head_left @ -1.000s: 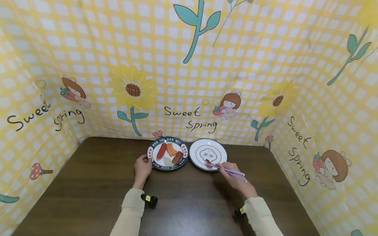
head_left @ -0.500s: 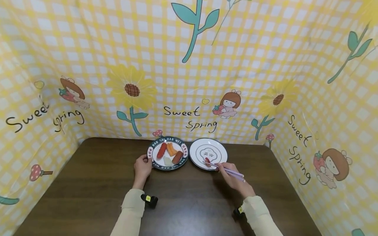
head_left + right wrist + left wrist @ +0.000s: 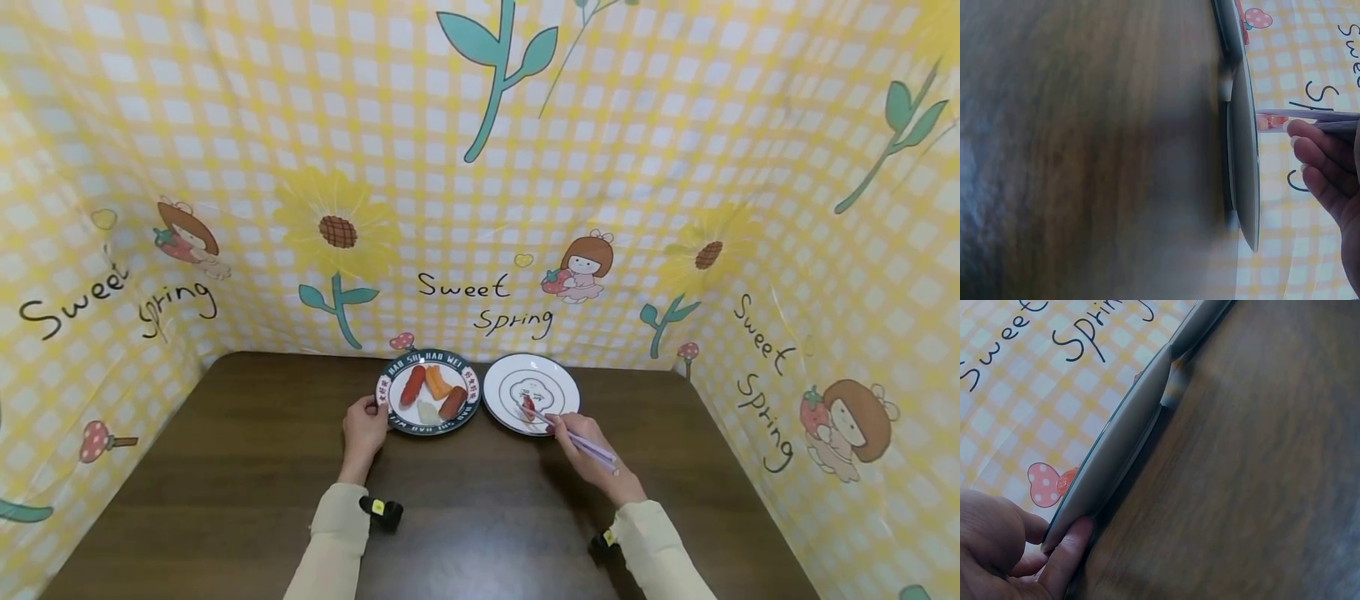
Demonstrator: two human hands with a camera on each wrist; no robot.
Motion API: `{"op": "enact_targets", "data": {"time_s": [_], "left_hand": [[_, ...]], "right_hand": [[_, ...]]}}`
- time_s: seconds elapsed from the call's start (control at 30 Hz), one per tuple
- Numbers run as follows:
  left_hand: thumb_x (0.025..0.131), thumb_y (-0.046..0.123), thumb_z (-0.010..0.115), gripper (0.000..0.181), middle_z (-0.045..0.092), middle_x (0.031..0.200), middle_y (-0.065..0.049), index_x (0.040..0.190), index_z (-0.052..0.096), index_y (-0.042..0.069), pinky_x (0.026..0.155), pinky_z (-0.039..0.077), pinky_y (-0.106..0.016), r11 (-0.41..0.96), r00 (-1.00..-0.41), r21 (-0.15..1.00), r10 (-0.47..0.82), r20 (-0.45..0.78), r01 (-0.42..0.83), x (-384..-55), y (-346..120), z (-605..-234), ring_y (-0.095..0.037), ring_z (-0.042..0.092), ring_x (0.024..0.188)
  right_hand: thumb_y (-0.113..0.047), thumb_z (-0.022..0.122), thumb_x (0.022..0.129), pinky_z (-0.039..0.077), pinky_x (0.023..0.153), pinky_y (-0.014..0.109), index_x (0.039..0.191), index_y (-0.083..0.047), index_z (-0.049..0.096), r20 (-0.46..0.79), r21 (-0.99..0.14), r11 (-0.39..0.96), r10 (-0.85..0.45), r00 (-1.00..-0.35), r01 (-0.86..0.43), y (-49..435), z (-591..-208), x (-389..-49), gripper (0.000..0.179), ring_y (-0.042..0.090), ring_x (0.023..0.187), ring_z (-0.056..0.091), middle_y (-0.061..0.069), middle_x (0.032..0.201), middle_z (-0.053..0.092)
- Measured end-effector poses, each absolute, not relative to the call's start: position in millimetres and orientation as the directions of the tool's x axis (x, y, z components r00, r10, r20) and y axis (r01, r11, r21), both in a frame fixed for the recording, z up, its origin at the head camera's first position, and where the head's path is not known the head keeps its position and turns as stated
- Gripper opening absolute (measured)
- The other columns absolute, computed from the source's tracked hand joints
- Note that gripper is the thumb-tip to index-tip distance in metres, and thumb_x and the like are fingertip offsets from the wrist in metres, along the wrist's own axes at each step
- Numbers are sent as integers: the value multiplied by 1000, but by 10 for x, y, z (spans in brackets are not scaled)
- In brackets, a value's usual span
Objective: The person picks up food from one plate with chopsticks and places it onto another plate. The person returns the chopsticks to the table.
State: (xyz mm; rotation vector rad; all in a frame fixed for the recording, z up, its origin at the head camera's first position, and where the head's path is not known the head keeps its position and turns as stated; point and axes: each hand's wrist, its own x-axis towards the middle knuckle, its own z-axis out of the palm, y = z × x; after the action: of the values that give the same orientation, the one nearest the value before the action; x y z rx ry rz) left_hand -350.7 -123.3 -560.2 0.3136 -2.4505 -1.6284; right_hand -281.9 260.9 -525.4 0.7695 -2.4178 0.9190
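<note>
My left hand point(image 3: 364, 432) pinches the left edge of a green-rimmed plate point(image 3: 459, 423); in the left wrist view, fingertips and thumb point(image 3: 1072, 547) hold its rim from both sides. On that plate lie a red sausage-like piece point(image 3: 412, 386), an orange-yellow piece point(image 3: 436, 382), a brown sausage-like piece point(image 3: 452, 403) and a pale piece point(image 3: 428, 412). My right hand point(image 3: 595, 472) grips purple chopsticks point(image 3: 604, 458) over a white plate point(image 3: 561, 382). Their tips are at a small reddish food piece point(image 3: 528, 406) on its near part, also seen between the chopsticks point(image 3: 1319, 115) in the right wrist view.
Both plates stand side by side, close together, near the back edge of a dark wooden table point(image 3: 450, 517). A yellow checked cloth point(image 3: 480, 208) rises behind and on both sides. A black wrist camera point(image 3: 384, 512) is strapped at the left sleeve cuff.
The chopsticks have tilted a little in my right hand, and the reddish piece has turned slightly more upright on the white plate. My left hand keeps its hold on the green-rimmed plate.
</note>
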Motion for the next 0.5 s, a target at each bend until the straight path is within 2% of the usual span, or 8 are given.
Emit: {"op": "enact_targets", "data": {"time_s": [0.17,0.5], "left_hand": [[101,13,57,40,68,106,-30,131,57,-13,62,54,-23,366,-962,928,-272,32,-73,-3508,-1234,-5608,-21,70,74],[102,13,57,41,67,107,-29,133,56,-13,65,55,-26,368,-961,925,-277,14,-92,-3504,-1244,-5625,-29,70,83]], "right_hand": [[-1,58,99,51,64,26,95,2,74,588,-416,640,-352,-728,-646,2599,-5242,-2835,17,10,72,57,11,80,69],[0,60,98,52,69,35,89,1,72,607,-326,680,-382,-697,-657,2548,-5167,-2812,15,12,72,58,1,76,65]]}}
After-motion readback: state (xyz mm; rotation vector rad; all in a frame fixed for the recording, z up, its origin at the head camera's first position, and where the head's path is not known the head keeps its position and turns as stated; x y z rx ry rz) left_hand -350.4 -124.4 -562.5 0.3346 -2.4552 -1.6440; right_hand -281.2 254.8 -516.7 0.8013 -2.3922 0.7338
